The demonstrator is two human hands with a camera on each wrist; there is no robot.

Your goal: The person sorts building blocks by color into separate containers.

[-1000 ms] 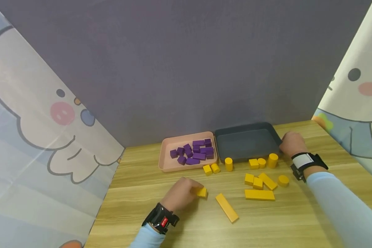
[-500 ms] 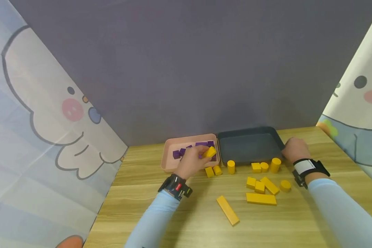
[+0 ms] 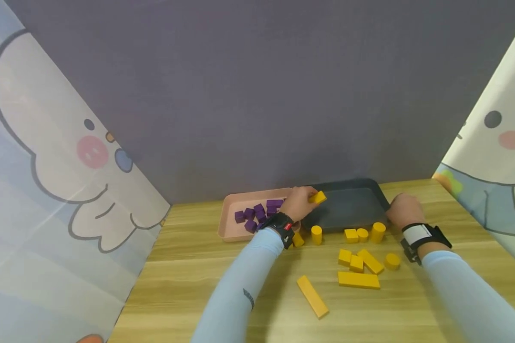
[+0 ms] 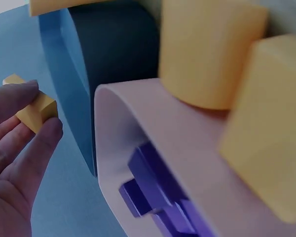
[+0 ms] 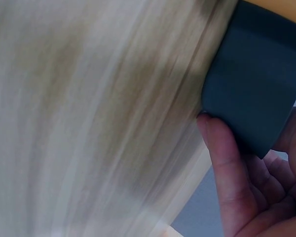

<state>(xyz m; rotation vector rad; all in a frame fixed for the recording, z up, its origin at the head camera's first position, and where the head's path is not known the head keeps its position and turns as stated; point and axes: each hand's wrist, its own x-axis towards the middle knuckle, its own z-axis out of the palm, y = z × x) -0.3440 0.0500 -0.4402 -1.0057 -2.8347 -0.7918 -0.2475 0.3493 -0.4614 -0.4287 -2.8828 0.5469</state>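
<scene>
My left hand (image 3: 298, 202) pinches a small yellow block (image 3: 318, 197) between thumb and fingertips, over the left part of the dark grey tray (image 3: 347, 209). In the left wrist view the block (image 4: 35, 112) sticks out on both sides of the fingertips. At the tray's right end, my right hand (image 3: 405, 211) grips its edge. The right wrist view shows one finger against the foot of the outer wall (image 5: 254, 74) and another part of the hand (image 5: 246, 192) up at the rim. The pink tray (image 3: 229, 226), with several purple blocks, is partly hidden by my left hand.
Several yellow blocks and cylinders lie in front of the trays, among them an upright cylinder (image 3: 316, 234), a taller cylinder (image 3: 378, 232), a long flat block (image 3: 358, 280) and a slanted long block (image 3: 312, 297). A grey wall (image 3: 257, 95) rises behind the wooden table (image 3: 189, 276).
My left hand took the yellow block up from the table, passed over the pink tray and moved right to the dark tray. The right hand stays at the tray's edge.
</scene>
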